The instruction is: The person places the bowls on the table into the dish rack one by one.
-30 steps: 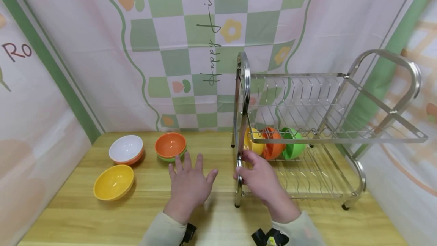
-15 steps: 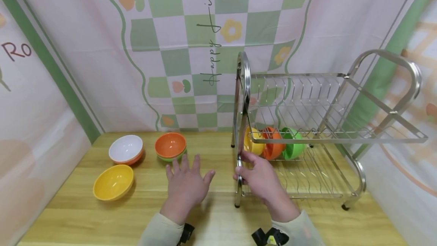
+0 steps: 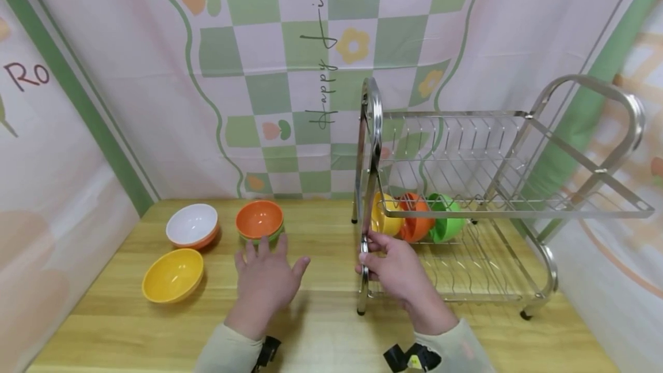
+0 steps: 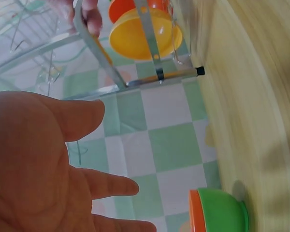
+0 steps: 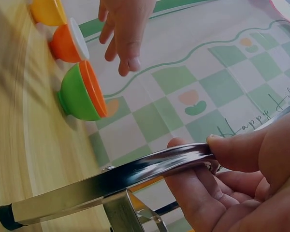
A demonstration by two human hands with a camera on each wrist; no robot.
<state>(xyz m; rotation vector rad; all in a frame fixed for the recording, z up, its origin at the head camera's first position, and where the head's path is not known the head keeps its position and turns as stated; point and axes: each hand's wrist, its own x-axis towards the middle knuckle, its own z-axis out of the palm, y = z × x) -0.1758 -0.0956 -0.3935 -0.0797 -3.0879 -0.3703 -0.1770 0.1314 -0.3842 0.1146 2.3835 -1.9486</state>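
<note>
Orange bowl [image 3: 259,217] nested in a green bowl [image 4: 224,210] sits just beyond my left hand [image 3: 269,278], fingers spread; my right hand [image 3: 400,269] grips the metal dish rack [image 3: 497,214]. A careless fingertip nudge could slide both bowls farther off.

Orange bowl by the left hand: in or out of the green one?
In. The orange bowl is nested in the green bowl; both wrist views show its rim past the green.
</note>
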